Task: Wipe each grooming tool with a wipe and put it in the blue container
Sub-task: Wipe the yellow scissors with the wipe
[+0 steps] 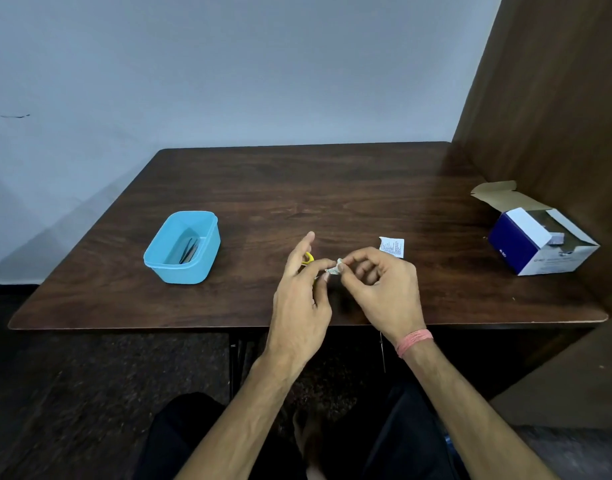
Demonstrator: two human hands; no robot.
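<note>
On the left part of the brown wooden table [332, 188] stands the blue container [159, 249], open at the top. Dark, slim tools [190, 249] lie inside it against the floor and far wall — too small to tell what kind they are.

Near the middle, just above the table's front edge, the person's left hand [302, 292] holds a tool with a yellow handle [308, 258]; only a curved yellow loop shows past the fingers, and the rest is hidden by the hand. The forefinger points up and away, while the thumb and the other fingers curl in around the tool.

Touching it from the right is a small crumpled white wipe [335, 267], pinched between the thumb and forefinger of the right hand [380, 285]. The remaining fingers of that hand are curled loosely under the palm. A pink band [414, 342] circles the right wrist.

Just behind the right hand lies a torn white sachet [391, 247] with fine printed lines (the print is too small to read).

At the far right, beside a wooden side panel [553, 109], sits an open blue-and-white cardboard box [526, 247] with its flap raised — the lettering on its front is blurred and cannot be made out.
</note>
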